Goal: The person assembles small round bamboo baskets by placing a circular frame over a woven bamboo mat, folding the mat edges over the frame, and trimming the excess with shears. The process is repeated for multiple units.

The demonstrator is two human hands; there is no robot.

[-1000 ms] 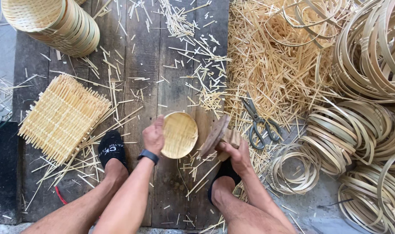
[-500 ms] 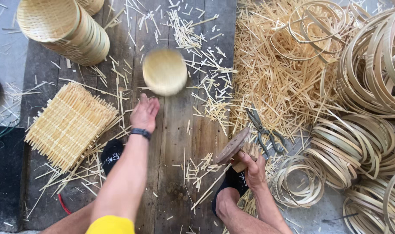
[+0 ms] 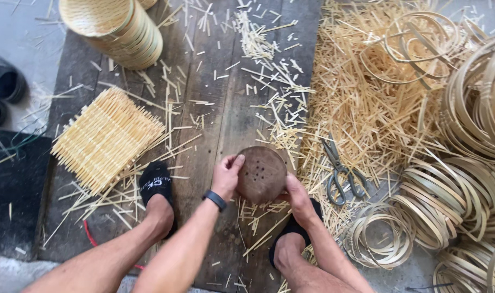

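Observation:
Both of my hands hold a round brown wooden mould [image 3: 261,173] with small holes in its face, low over the dark wooden boards. My left hand [image 3: 226,174] grips its left rim. My right hand [image 3: 297,195] supports its lower right edge. A stack of woven bamboo baskets [image 3: 117,27] stands at the far left of the boards. My feet in black socks rest on either side of the mould.
A pile of flat woven bamboo mats [image 3: 104,138] lies at left. Scissors [image 3: 340,171] lie right of the mould on loose bamboo slivers [image 3: 361,103]. Coiled bamboo hoops [image 3: 464,179] fill the right side. Black shoes [image 3: 3,89] sit at the left edge.
My left hand tossed a small woven basket away toward the stack, then came back. Both hands now hold the brown mould, turned face up.

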